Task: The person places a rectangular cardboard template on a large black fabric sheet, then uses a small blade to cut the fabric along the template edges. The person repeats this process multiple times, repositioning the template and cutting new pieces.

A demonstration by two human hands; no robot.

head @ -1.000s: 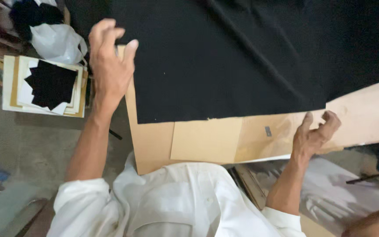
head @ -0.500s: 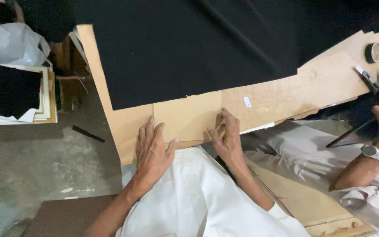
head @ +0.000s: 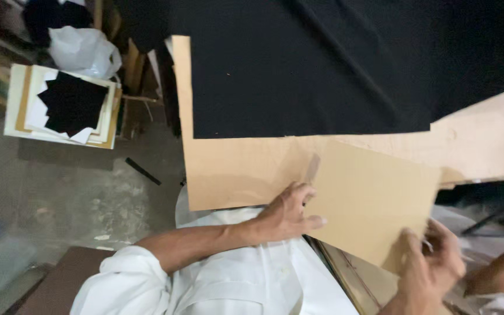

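Note:
A loose brown cardboard sheet [head: 374, 198] is lifted and tilted above the near edge of the cardboard-topped table [head: 228, 169]. My left hand [head: 287, 213] grips the sheet's left edge, thumb on top. Gripping its lower right corner is my right hand [head: 433, 262], which is blurred. A large black cloth [head: 322, 64] covers the far part of the table, its cut edge running just beyond the sheet.
A stack of boards with black fabric pieces [head: 68, 105] lies on the floor at left, beside a white plastic bag [head: 86, 49]. A dark stick [head: 143, 171] lies on the concrete floor. Another person's arm [head: 500, 274] shows at lower right.
Both hands lay flat on the table's near edge before; now they hold a cardboard sheet lifted off it, the right hand having moved right. The view has shifted.

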